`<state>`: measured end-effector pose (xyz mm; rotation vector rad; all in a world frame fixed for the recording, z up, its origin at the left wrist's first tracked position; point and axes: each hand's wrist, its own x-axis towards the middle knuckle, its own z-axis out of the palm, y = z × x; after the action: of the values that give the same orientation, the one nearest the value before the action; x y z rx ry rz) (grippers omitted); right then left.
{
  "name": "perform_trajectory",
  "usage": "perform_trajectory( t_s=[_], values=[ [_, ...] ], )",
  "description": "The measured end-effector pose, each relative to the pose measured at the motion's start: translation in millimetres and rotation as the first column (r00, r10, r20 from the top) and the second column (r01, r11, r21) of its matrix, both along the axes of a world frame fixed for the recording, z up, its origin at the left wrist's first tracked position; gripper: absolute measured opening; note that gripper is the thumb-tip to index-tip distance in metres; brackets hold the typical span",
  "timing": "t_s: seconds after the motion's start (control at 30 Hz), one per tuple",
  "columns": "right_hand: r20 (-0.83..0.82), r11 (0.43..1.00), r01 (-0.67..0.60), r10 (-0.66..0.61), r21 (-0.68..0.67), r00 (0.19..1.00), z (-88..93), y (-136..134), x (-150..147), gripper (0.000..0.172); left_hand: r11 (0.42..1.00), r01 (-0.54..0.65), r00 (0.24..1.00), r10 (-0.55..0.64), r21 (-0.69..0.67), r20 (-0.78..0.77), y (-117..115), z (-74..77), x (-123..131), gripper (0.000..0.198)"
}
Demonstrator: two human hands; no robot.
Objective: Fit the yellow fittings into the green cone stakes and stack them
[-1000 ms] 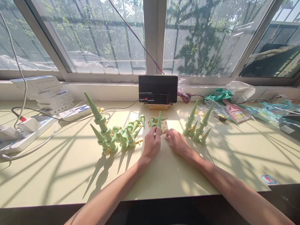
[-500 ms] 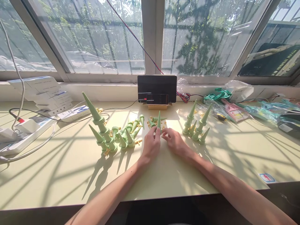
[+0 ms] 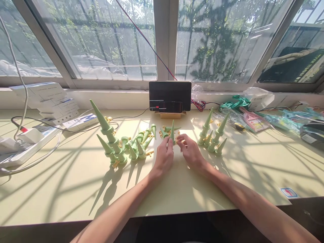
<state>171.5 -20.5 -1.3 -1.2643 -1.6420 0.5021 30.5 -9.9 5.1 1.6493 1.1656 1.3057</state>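
My left hand (image 3: 164,157) pinches the base of an upright green plastic spike cone (image 3: 172,131) at the middle of the pale table (image 3: 76,182). Close beside it, my right hand (image 3: 190,151) has its fingertips curled at the cone's base, holding a small yellow piece (image 3: 182,142). Left of my hands stands a cluster of green spike cones (image 3: 118,143), some stacked tall. To the right, a smaller group of stacked green cones (image 3: 214,135) stands upright. Loose cones and small yellow parts (image 3: 165,131) lie just behind my hands.
A dark screen on a wooden stand (image 3: 169,96) sits at the back under the window. A power strip with cables (image 3: 22,141) and paper boxes (image 3: 48,101) are at the left. Plastic bags and packets (image 3: 255,114) lie at the right.
My right hand's fingers have shifted slightly up and to the right of the cone's base. The left hand and the cone have stayed in place.
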Motion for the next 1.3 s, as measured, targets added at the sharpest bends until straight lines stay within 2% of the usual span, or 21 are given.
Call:
perform_trajectory(
  t_s=[0.1,0.4,0.73,1.07,1.3],
  values=[
    [-0.055,1.000,-0.012,0.013,0.010,0.998,-1.6,0.5,-0.2,0.017,1.000,0.015,1.000,-0.014,0.022,-0.013,0.7,-1.2,-0.3,0.027],
    [-0.153,0.999,-0.043,0.047,0.028,0.987,-1.5,2.9,-1.4,0.016,0.998,0.048,0.999,-0.048,-0.026,0.002,-0.3,0.3,-0.2,0.025],
    [-0.166,0.998,-0.047,0.055,0.049,0.985,-0.1,2.3,-1.2,0.015,0.999,0.053,0.998,-0.053,-0.012,-0.029,0.5,-1.0,-0.8,0.028],
    [-0.142,0.997,-0.021,0.032,0.077,0.989,-2.9,3.8,-0.4,0.015,0.992,0.103,0.993,-0.106,-0.075,-0.045,-0.3,2.0,0.0,0.034],
    [-0.131,0.997,-0.003,0.014,0.082,0.991,-4.0,4.9,0.6,0.014,0.995,0.062,0.995,-0.068,-0.080,-0.068,1.0,1.3,-0.2,0.034]
  ],
)
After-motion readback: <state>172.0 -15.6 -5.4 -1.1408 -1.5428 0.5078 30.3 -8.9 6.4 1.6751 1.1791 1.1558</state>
